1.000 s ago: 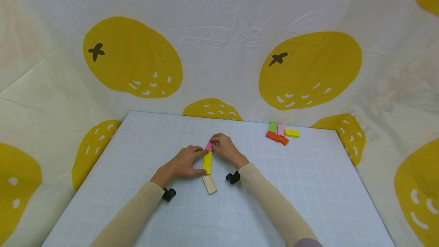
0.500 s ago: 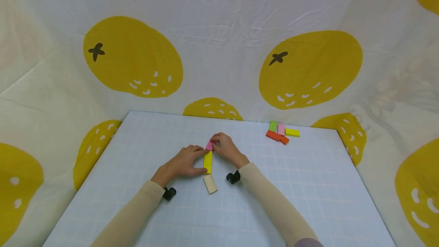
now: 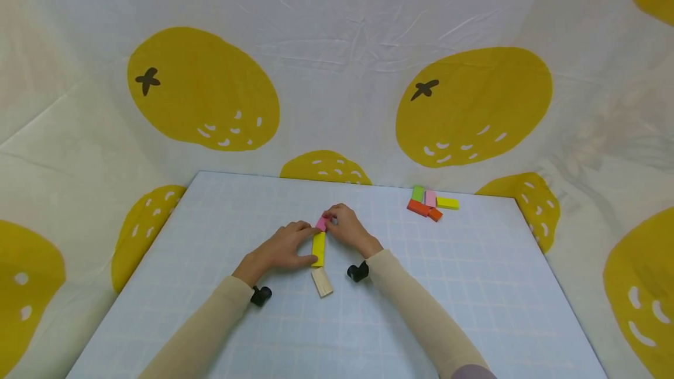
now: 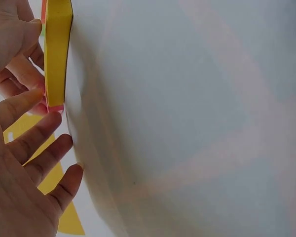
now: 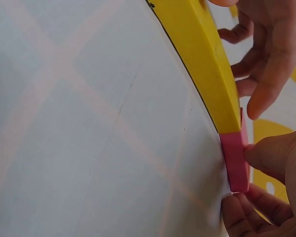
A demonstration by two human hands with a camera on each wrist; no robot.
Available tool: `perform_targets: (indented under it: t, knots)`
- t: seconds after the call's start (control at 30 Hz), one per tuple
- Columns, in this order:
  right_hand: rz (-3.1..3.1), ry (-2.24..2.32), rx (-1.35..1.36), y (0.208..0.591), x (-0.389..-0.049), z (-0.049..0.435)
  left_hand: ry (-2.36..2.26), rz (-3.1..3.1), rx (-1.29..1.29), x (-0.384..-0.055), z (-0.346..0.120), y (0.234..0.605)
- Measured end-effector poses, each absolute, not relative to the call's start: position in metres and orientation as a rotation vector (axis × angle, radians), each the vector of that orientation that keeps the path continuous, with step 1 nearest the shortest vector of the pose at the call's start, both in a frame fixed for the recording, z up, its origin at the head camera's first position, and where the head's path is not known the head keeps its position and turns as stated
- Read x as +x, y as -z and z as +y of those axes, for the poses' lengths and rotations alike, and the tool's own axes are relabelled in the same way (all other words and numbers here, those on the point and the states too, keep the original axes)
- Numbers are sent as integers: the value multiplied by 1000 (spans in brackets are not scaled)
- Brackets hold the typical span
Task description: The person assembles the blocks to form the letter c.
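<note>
A yellow wooden block [image 3: 318, 245] lies lengthwise in front of me, with a pink block [image 5: 233, 163] end to end against its far end. My left hand [image 3: 284, 247] comes from the left, fingers spread. Its thumb presses the yellow block's near end, while the index fingertip touches near the seam with the pink block. My right hand [image 3: 348, 228] pinches the pink block, thumb on its upper face and fingertips at the far end. Just nearer than the yellow block lies a plain wood block [image 3: 322, 282], slightly turned.
At the table's back right lies a cluster of blocks: a green block [image 3: 418, 193], a pale pink block [image 3: 430, 198], a second yellow block [image 3: 447, 203], a long orange-red block [image 3: 418, 208] and a short orange block [image 3: 434, 214]. Behind the table [image 3: 474, 309] hangs a fruit-patterned cloth [image 3: 337, 104].
Hands and blocks hold nearly the same places throughout. Only the head view shifts very slightly.
</note>
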State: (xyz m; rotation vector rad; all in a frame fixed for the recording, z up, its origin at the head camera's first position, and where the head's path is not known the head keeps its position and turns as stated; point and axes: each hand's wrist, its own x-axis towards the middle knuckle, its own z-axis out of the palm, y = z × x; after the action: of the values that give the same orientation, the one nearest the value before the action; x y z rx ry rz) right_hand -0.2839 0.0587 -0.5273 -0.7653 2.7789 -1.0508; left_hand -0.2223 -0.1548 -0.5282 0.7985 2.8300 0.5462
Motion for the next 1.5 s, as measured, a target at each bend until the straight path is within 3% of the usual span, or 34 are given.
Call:
perform_targets:
  t: [0.83,1.5]
  knots:
    - [2764,1026,-713,527,-283,73,-490,2881,827,-231,-142,530]
    - [2886,1088,-319,508,-305,183,-412,2872,739,-232,-138,528]
